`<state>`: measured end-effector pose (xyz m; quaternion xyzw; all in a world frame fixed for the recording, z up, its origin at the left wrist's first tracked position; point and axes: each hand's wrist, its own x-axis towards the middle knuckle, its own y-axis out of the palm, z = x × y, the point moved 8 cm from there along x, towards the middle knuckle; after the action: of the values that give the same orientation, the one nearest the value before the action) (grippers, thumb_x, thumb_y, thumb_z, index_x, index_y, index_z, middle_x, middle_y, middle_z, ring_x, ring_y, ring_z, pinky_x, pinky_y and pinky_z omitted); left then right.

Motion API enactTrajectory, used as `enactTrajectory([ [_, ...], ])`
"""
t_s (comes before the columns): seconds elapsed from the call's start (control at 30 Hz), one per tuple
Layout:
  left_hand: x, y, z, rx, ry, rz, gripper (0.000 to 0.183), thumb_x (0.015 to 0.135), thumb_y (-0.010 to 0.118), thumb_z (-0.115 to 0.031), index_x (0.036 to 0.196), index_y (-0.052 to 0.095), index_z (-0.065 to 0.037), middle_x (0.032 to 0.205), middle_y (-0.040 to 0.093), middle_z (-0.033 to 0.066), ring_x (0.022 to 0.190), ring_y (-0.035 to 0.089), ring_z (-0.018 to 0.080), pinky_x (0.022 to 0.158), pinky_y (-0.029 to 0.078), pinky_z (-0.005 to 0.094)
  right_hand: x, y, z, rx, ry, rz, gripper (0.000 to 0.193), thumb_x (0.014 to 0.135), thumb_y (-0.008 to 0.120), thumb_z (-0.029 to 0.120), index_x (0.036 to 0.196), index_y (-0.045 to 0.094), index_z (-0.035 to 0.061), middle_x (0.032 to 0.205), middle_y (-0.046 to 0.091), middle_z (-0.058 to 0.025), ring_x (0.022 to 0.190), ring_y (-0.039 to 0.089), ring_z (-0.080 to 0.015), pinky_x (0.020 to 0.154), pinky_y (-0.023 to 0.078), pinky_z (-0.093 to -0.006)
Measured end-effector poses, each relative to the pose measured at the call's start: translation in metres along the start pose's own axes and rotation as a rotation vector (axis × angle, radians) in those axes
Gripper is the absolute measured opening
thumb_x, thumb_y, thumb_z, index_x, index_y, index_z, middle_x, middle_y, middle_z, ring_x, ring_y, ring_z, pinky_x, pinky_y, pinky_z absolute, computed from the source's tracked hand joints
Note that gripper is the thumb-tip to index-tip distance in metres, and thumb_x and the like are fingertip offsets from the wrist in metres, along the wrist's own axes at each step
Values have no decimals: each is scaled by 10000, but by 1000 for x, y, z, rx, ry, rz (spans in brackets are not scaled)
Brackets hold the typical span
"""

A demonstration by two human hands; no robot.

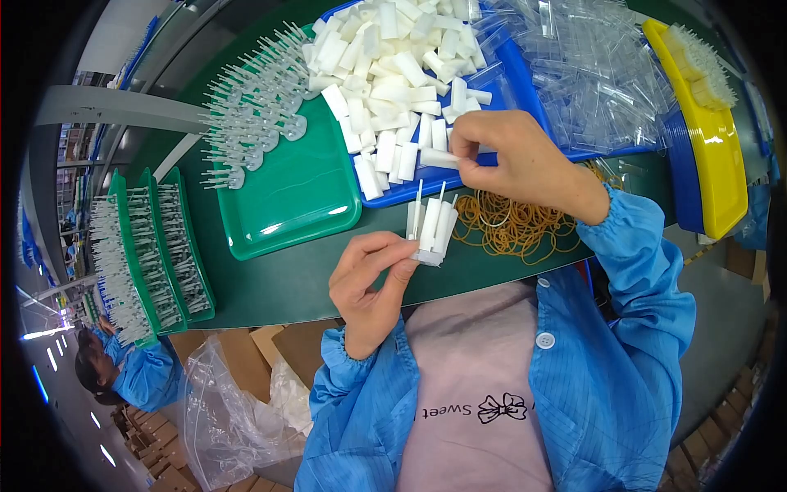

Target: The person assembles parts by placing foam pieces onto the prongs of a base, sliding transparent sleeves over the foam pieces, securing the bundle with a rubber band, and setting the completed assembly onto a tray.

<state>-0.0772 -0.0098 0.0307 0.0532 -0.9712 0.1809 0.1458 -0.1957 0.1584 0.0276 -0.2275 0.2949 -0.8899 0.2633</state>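
Observation:
My left hand [373, 279] pinches the base of a small white plastic part with upright pins [427, 238]. White sleeves sit around some of its pins, and at least one thin pin stands bare. Above and to the right, my right hand [512, 156] grips one white sleeve [438, 157] between thumb and fingers, holding it nearly level. That sleeve is apart from the pinned part and lies over the front edge of the blue tray [402, 192]. Many loose white sleeves [385, 74] are heaped in this tray.
Rubber bands [512, 230] lie below my right hand. Clear plastic pieces [590, 74] fill the back right. A green tray [287, 213] holds pinned parts [254, 115]; stacked green trays [139, 246] stand left. A yellow tray [721, 164] sits far right. Another person [135, 373] works at far left.

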Motion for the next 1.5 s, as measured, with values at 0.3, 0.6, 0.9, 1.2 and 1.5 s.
enactTrajectory([
  [0.3,1,3,1,-21,-3,20,206,732,721,25,932,706,-22,899,630,88,789,594,175,682,471,260,-4,13,-30,891,421,44,260,834,475,54,1062,600,58,697,553,-11,511,487,-65,507,443,-226],
  [0.6,1,4,1,-24,0,30,206,735,716,29,935,706,-20,901,629,88,790,595,175,682,470,258,-13,24,-35,1194,547,85,384,899,591,186,1244,514,35,890,533,-4,659,519,-58,676,506,-229],
  [0.9,1,3,-13,-54,73,50,245,708,722,64,937,708,-21,907,626,98,772,599,169,648,482,245,-3,3,-21,984,327,4,424,841,570,72,1258,495,56,887,532,38,851,539,-76,825,447,-233],
  [1.2,1,7,-23,-60,120,95,272,682,726,93,930,705,-18,913,623,115,759,601,177,629,487,253,-3,2,-6,993,304,-5,491,789,519,14,1276,458,33,917,519,6,846,525,-49,795,440,-206],
  [1.5,1,13,-31,32,201,126,318,623,747,70,918,707,-41,857,632,80,739,602,203,622,479,272,-1,2,-8,1000,340,8,474,782,536,8,1251,468,17,901,520,6,842,524,-53,780,435,-198],
])
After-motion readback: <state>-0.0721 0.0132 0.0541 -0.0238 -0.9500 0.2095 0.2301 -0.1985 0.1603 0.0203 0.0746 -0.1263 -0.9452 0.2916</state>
